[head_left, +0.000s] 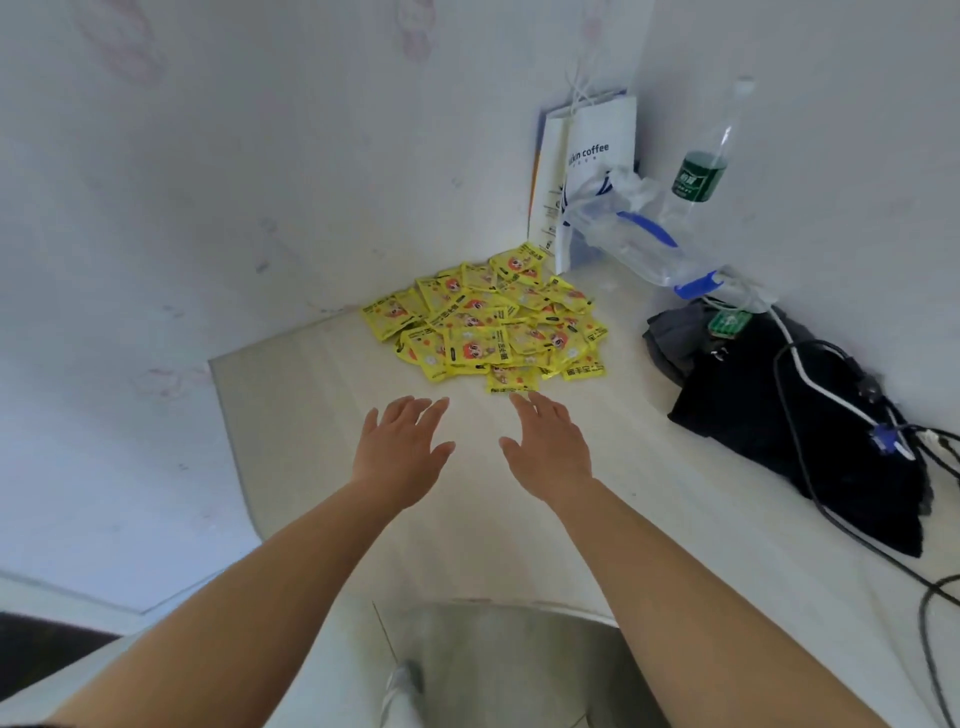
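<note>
Two bare forearms stretch forward over the pale table (311, 405), the left hand (402, 447) and the right hand (550, 441) side by side, palms down, fingers straight and relaxed, grasping nothing. Just beyond the fingertips lies the pile of yellow sachets (488, 322), heaped near the wall corner; the right hand's fingertips (519, 399) reach its nearest packet, though contact cannot be told. Farther right stand a white paper bag (597, 150) and a bottle (706, 156), with a black bag (779, 415) nearer.
</note>
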